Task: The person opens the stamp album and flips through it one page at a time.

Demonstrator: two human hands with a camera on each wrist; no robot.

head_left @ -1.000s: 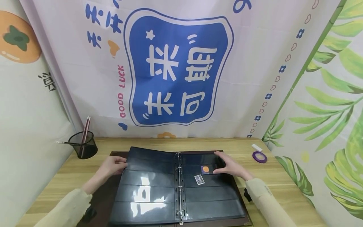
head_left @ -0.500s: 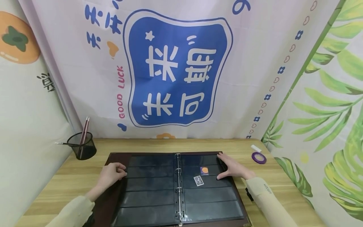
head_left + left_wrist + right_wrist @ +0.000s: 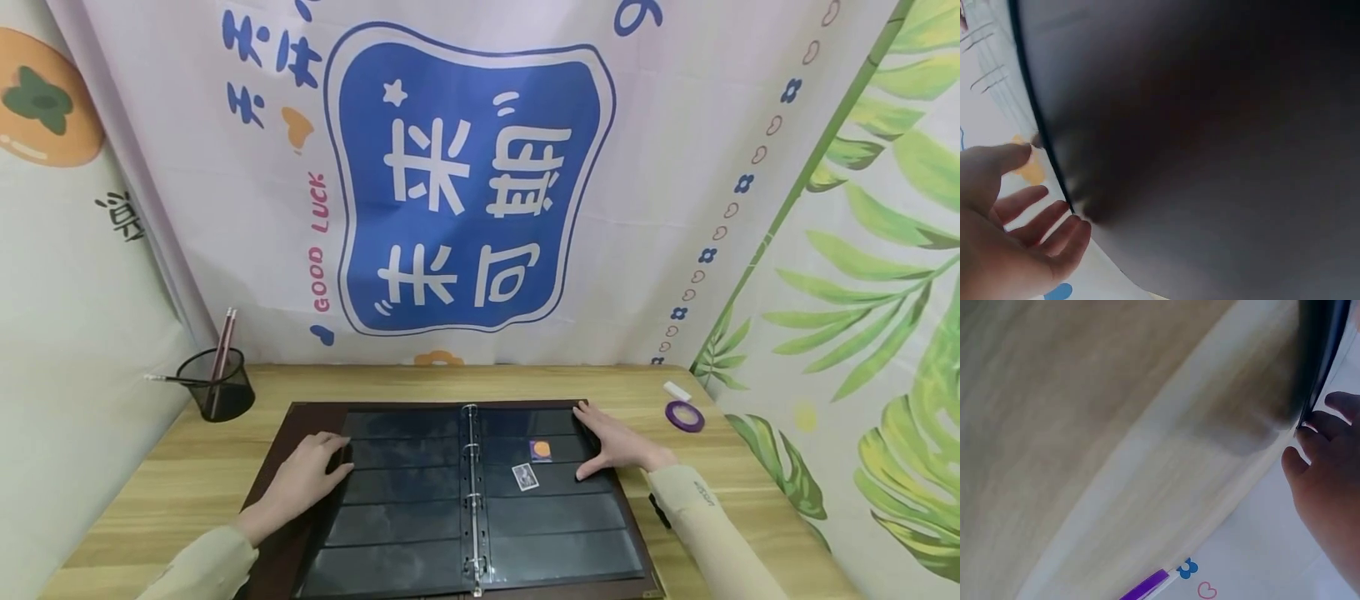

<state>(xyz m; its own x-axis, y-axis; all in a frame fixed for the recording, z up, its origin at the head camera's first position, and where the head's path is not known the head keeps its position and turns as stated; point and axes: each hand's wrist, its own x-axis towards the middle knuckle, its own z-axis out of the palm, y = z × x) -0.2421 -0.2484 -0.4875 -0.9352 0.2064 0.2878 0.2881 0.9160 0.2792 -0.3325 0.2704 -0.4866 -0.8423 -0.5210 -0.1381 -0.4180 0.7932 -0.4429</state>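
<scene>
A ring binder (image 3: 405,525) with black pocket pages lies spread flat on the table, its metal rings (image 3: 472,500) down the middle. On the right page are an orange-and-purple stamp (image 3: 541,451) and, just below it, a tilted grey stamp (image 3: 526,477). My left hand (image 3: 303,475) rests at the left page's outer edge, thumb and fingers apart; in the left wrist view its fingertips touch the dark edge. With thumb and fingers spread, my right hand (image 3: 618,442) rests on the right page's outer edge near the top corner.
A black mesh pen cup (image 3: 217,387) with several pencils stands at the back left. Back right lie a purple tape roll (image 3: 685,416) and a white block (image 3: 677,391). A printed cloth (image 3: 660,208) hangs behind the wooden table (image 3: 172,475).
The left page, lifted at its outer edge a second ago, has come down flat. My left hand has shifted right onto its edge. My right hand's thumb has moved slightly right and down.
</scene>
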